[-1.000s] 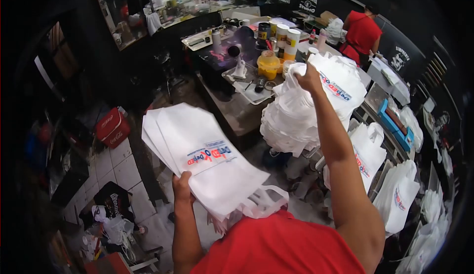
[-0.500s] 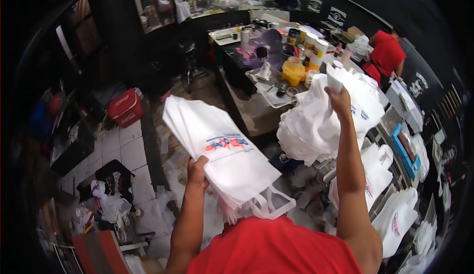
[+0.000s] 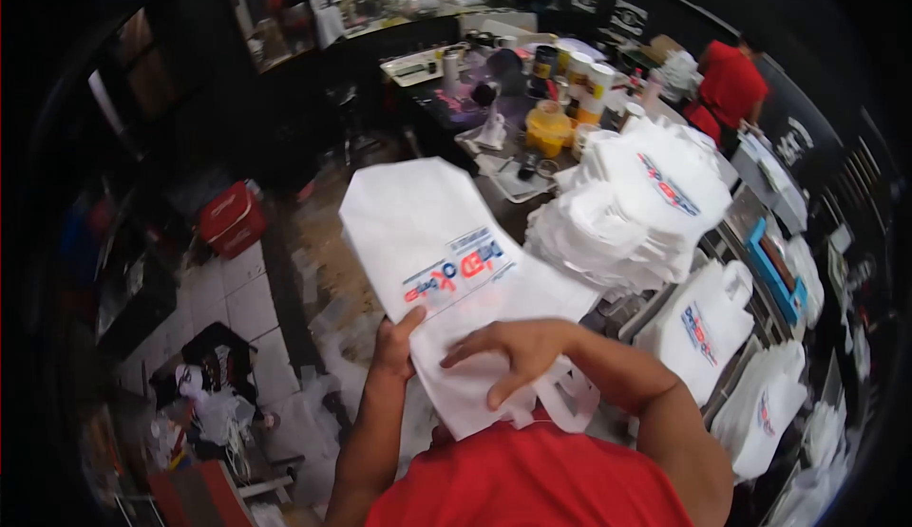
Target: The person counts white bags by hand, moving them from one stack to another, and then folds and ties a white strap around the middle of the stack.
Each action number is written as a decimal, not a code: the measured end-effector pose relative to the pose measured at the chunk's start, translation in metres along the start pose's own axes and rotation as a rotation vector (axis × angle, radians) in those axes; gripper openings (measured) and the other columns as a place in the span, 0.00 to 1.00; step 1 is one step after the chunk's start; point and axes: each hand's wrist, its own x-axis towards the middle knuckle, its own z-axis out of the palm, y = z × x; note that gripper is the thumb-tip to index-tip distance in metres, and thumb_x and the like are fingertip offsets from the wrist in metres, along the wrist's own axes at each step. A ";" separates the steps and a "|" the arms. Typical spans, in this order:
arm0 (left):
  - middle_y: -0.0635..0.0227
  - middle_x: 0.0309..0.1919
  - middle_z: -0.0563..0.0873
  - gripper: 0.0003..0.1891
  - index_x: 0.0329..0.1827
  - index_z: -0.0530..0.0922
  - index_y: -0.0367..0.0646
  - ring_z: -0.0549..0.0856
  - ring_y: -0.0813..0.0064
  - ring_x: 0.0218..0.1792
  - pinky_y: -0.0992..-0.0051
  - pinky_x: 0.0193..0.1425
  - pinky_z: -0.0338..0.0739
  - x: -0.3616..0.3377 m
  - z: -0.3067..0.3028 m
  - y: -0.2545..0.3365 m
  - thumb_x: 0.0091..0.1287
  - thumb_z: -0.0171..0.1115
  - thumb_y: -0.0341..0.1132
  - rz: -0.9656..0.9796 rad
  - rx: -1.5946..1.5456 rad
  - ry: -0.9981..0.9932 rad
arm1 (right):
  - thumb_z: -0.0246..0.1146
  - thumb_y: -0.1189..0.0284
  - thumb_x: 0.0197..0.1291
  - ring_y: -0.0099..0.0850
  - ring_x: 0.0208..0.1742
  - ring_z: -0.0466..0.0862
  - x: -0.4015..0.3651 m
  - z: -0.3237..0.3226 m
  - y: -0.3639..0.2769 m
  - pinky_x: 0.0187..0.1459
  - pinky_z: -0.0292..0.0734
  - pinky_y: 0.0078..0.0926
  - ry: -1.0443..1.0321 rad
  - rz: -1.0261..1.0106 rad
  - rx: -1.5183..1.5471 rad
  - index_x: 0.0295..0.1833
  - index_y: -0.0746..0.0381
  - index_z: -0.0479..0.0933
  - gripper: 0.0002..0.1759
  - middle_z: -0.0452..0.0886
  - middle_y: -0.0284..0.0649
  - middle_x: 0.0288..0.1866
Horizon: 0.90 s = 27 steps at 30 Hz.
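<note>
A white tote bag (image 3: 408,209) with blue and red print spreads in front of my chest, its handles hanging near my red shirt. My left hand (image 3: 395,345) is closed on the bag's left edge, thumb on top of the print side. Over the lower part of the bag, my right hand (image 3: 518,351) has its fingers spread, holding nothing. Just beyond the bag, to the right, rises a big pile of white printed bags (image 3: 622,218).
More white bags (image 3: 698,332) lie on racks at the right. A cluttered table (image 3: 437,100) carries a yellow tub (image 3: 548,128) and several jars. A person in red (image 3: 727,85) stands at the far right. On the left floor sits a red cooler (image 3: 233,218).
My right hand has left the pile and come down over the held bag, its fingers now spread. The held bag has turned and its print faces up more fully.
</note>
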 end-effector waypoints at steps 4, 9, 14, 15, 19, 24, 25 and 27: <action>0.51 0.57 0.84 0.23 0.66 0.73 0.30 0.87 0.58 0.54 0.64 0.61 0.83 -0.003 -0.017 0.007 0.68 0.60 0.26 0.080 0.067 0.087 | 0.69 0.73 0.60 0.43 0.55 0.85 -0.035 -0.103 0.043 0.58 0.77 0.37 0.979 0.392 -0.260 0.58 0.64 0.79 0.20 0.86 0.50 0.52; 0.50 0.59 0.83 0.24 0.67 0.71 0.29 0.85 0.58 0.56 0.64 0.61 0.82 -0.011 -0.028 0.029 0.68 0.59 0.26 0.170 0.118 0.121 | 0.71 0.59 0.58 0.52 0.56 0.84 -0.131 -0.206 0.154 0.58 0.79 0.44 1.287 1.200 -0.562 0.62 0.67 0.77 0.31 0.85 0.55 0.55; 0.49 0.58 0.83 0.24 0.67 0.71 0.29 0.86 0.58 0.55 0.63 0.60 0.83 -0.009 -0.034 0.035 0.68 0.59 0.27 0.219 0.151 0.143 | 0.70 0.61 0.60 0.47 0.39 0.89 -0.175 -0.210 0.176 0.50 0.83 0.41 1.499 0.905 0.031 0.46 0.69 0.85 0.20 0.88 0.56 0.47; 0.50 0.59 0.82 0.24 0.69 0.70 0.29 0.85 0.59 0.56 0.65 0.61 0.82 -0.009 -0.036 0.036 0.69 0.58 0.26 0.183 0.160 0.126 | 0.73 0.59 0.58 0.45 0.45 0.89 -0.178 -0.210 0.173 0.54 0.82 0.39 1.573 0.902 0.093 0.55 0.70 0.83 0.27 0.87 0.55 0.51; 0.50 0.59 0.82 0.24 0.68 0.70 0.29 0.85 0.59 0.57 0.65 0.61 0.82 0.003 -0.038 0.032 0.69 0.58 0.26 0.153 0.142 0.100 | 0.77 0.49 0.51 0.43 0.55 0.88 -0.185 -0.197 0.198 0.58 0.80 0.33 1.410 0.873 -0.522 0.70 0.67 0.73 0.47 0.84 0.54 0.61; 0.49 0.55 0.85 0.22 0.64 0.75 0.28 0.87 0.58 0.53 0.63 0.59 0.84 0.011 -0.026 0.024 0.68 0.62 0.29 0.191 0.084 0.077 | 0.62 0.63 0.55 0.43 0.38 0.88 -0.185 -0.203 0.194 0.45 0.81 0.37 1.642 0.894 -0.432 0.39 0.68 0.84 0.18 0.88 0.52 0.35; 0.49 0.55 0.85 0.22 0.64 0.75 0.28 0.87 0.58 0.53 0.63 0.59 0.84 0.011 -0.024 0.024 0.68 0.62 0.29 0.195 0.082 0.085 | 0.62 0.63 0.55 0.43 0.33 0.86 -0.180 -0.204 0.189 0.40 0.79 0.41 1.730 0.838 -0.549 0.37 0.69 0.82 0.17 0.87 0.52 0.32; 0.51 0.57 0.84 0.23 0.66 0.73 0.31 0.87 0.60 0.54 0.65 0.60 0.82 0.012 -0.018 0.027 0.68 0.60 0.27 0.137 0.071 0.094 | 0.62 0.61 0.56 0.48 0.39 0.88 -0.155 -0.191 0.152 0.44 0.80 0.40 1.599 0.807 -0.574 0.50 0.67 0.83 0.22 0.86 0.54 0.36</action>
